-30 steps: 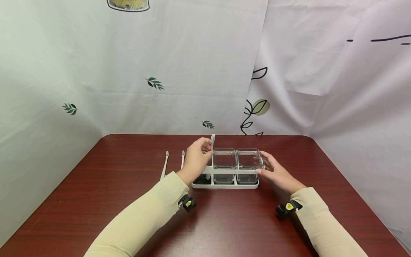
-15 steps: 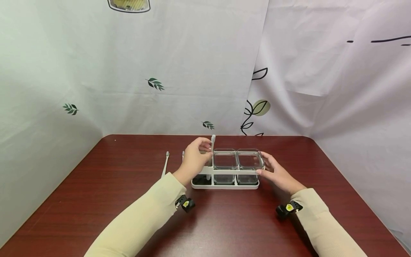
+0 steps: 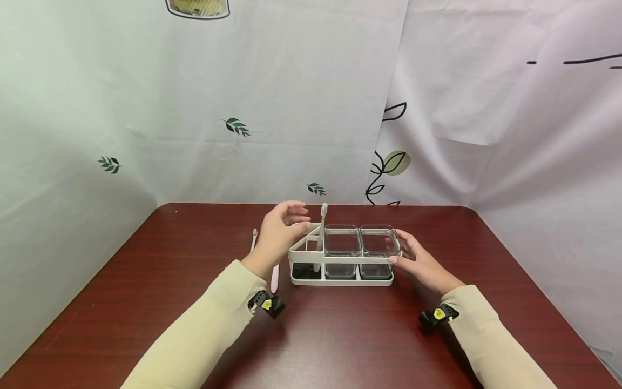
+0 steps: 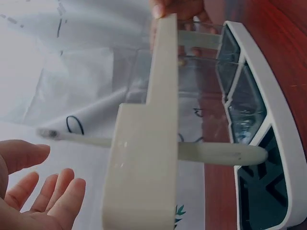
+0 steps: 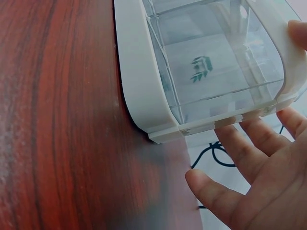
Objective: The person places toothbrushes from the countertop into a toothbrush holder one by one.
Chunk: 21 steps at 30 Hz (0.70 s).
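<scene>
A white toothbrush holder (image 3: 311,259) stands on the table, with two clear square cups (image 3: 342,244) in its middle and right sections. One toothbrush (image 3: 323,216) stands upright, slightly tilted, in the divided left section; its handle end reaches the dark base in the left wrist view. Beside that section hovers my left hand (image 3: 276,237), fingers loosely bent, thumb apart, touching nothing. At the other end, my right hand (image 3: 421,265) grips the holder, its thumb on the front rail and fingers along the side. My left hand and forearm partly hide a pink-handled toothbrush (image 3: 275,279) on the table.
Another pale toothbrush (image 3: 254,236) lies farther left, mostly behind the left wrist. The dark red wooden table (image 3: 350,335) carries everything. White printed cloth (image 3: 272,97) hangs behind the table and at both sides.
My left hand has let go of the upright toothbrush and drawn back to the left. The toothbrush stays in the holder. My right hand keeps its place.
</scene>
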Each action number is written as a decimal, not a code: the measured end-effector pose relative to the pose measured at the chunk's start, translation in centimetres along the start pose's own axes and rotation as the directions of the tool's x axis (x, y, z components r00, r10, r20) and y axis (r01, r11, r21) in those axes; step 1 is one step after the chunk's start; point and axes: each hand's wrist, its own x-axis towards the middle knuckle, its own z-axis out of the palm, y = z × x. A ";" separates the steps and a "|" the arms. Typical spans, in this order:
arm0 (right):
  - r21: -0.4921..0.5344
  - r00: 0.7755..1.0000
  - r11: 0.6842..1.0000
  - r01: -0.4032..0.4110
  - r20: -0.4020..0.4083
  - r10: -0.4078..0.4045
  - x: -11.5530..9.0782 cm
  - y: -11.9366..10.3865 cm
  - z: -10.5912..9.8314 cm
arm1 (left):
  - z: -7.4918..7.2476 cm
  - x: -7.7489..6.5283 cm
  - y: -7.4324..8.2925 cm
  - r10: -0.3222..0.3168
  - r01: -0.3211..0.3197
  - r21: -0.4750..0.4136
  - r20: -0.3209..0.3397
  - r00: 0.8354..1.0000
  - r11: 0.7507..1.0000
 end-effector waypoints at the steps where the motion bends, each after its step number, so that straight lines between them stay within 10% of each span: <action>1: 0.001 1.000 1.000 0.003 0.000 -0.003 0.0 0.0 0.0 | -0.2 0.1 0.0 -0.012 0.011 -0.023 -0.010 1.000 1.000; 21: 0.009 1.000 1.000 0.009 -0.013 -0.009 0.2 0.4 0.1 | -5.2 1.3 -1.2 -0.195 0.159 -0.381 -0.058 0.979 0.911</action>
